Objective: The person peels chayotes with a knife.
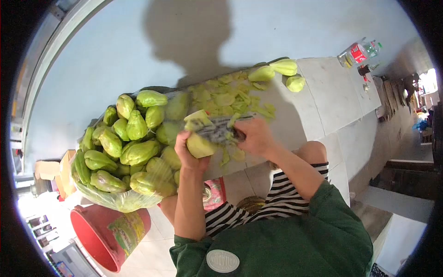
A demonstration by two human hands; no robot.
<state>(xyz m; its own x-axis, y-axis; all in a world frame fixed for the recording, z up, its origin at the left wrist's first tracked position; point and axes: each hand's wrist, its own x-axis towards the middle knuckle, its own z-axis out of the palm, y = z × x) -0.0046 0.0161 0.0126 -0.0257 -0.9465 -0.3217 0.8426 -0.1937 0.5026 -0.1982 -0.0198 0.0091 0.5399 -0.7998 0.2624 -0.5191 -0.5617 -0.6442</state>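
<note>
My left hand [192, 154] is wrapped round a pale, peeled chayote [200, 146] above the work surface. In my right hand [256, 135] is a wide, dark-handled blade [214, 129], smeared by motion, so its exact kind is unclear. The blade lies across the chayote and hides its middle. Green strips of peel [224, 156] hang or lie just under the blade. Behind both hands, peel scraps [226, 98] are spread over the surface. To the left, a clear plastic bag [134, 201] bulges with several unpeeled green chayotes [136, 124].
Three pale chayotes [284, 68] rest at the back right of the tiled ledge [325, 99], against the wall. Plastic bottles [357, 54] stand at its far right end. A red bucket [94, 235] is on the floor at lower left, near a cardboard box [66, 173].
</note>
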